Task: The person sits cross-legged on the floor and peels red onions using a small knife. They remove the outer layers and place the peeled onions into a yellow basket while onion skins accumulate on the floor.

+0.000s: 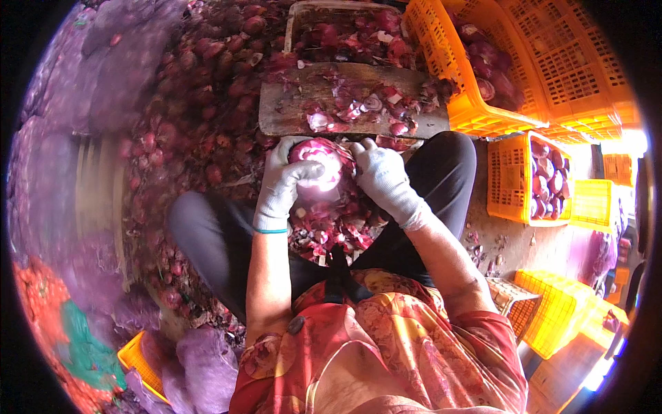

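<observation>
My left hand (pixel 290 178), in a pale knit glove, grips a large red onion (pixel 319 164), its thumb across the bright, glare-washed face. My right hand (pixel 380 171), gloved too, has curled fingers at the onion's right side, by loose reddish skin (pixel 344 152); whether it pinches the skin or a small tool cannot be told. Beyond both hands lies a worn wooden board (pixel 295 98) with onion trimmings (pixel 357 109) on it. Below the onion, red peelings (pixel 336 233) are heaped between the knees.
Loose red onions (pixel 207 103) cover the ground at left, beside purple mesh sacks (pixel 114 62). An orange crate (pixel 465 98) of onions stands at upper right, a smaller filled crate (pixel 504 181) below it. A rimmed tub (pixel 289 26) of peelings lies beyond the board.
</observation>
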Motion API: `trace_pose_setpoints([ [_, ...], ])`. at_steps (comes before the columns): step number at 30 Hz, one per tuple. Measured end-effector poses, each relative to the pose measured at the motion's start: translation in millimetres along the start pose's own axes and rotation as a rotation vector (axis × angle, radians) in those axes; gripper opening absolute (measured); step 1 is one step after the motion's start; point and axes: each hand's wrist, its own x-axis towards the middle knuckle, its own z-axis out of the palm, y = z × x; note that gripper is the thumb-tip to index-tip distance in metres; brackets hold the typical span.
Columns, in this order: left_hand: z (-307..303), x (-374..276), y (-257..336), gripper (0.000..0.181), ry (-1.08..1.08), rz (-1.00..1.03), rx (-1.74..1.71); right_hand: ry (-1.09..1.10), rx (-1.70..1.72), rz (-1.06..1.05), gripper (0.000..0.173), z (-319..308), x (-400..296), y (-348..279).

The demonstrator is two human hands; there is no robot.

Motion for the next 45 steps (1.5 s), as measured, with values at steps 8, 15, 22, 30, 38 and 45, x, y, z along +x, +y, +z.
trace_pose_setpoints([
  [8,-10,2,-6,0.053,-0.016,0.114,-0.247,-0.028,0.27,0.18,0.031,-1,-8,11],
  [15,-2,0,-7,0.051,0.045,0.172,-0.314,0.154,-0.011,-0.044,0.031,-11,-25,-24],
  [22,2,6,-22,0.044,0.136,0.108,-0.425,0.235,-0.09,-0.065,0.028,-5,-24,-27],
  [30,-6,12,-44,0.007,0.128,0.081,-0.423,0.149,-0.093,-0.002,0.042,13,-17,-13],
  [38,-23,1,-6,0.054,-0.04,0.232,-0.459,0.06,0.168,0.199,0.019,15,-12,17],
  [45,-13,-8,15,0.083,-0.102,0.205,-0.075,-0.117,1.56,0.14,0.036,-30,1,-9],
])
